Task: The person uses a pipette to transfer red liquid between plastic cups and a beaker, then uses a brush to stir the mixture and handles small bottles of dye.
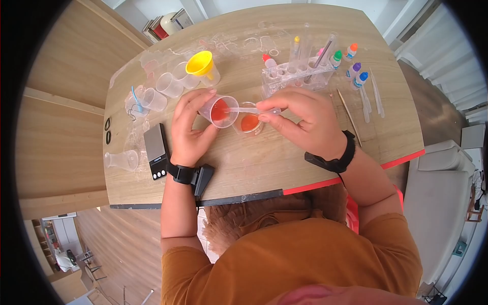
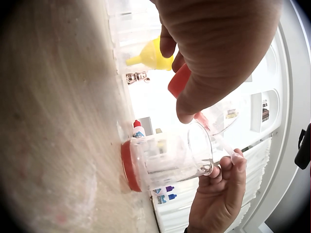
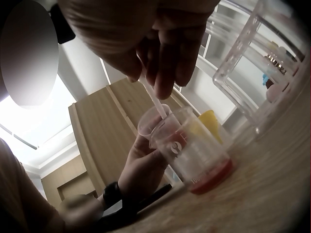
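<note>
My left hand (image 1: 189, 129) grips a clear plastic cup (image 1: 226, 121) from the side, fingers round the far side and thumb near. The cup is tilted, its mouth toward the right hand, with red liquid inside. My right hand (image 1: 311, 121) pinches a translucent plastic dropper (image 1: 244, 110) by its bulb end, and the stem reaches into the cup's mouth. Just below stands a clear beaker (image 3: 194, 150) with a shallow layer of red liquid; in the left wrist view this beaker (image 2: 163, 160) stands upright on the table, its rim close under the cup.
Beyond the right hand stands a clear test tube rack (image 1: 297, 79), with small capped bottles (image 1: 360, 79) beside it. A yellow funnel (image 1: 200, 63) sits in a cup at the back left. Left are plastic cups (image 1: 169, 85), a black scale (image 1: 156, 151) and a flask (image 1: 122, 160).
</note>
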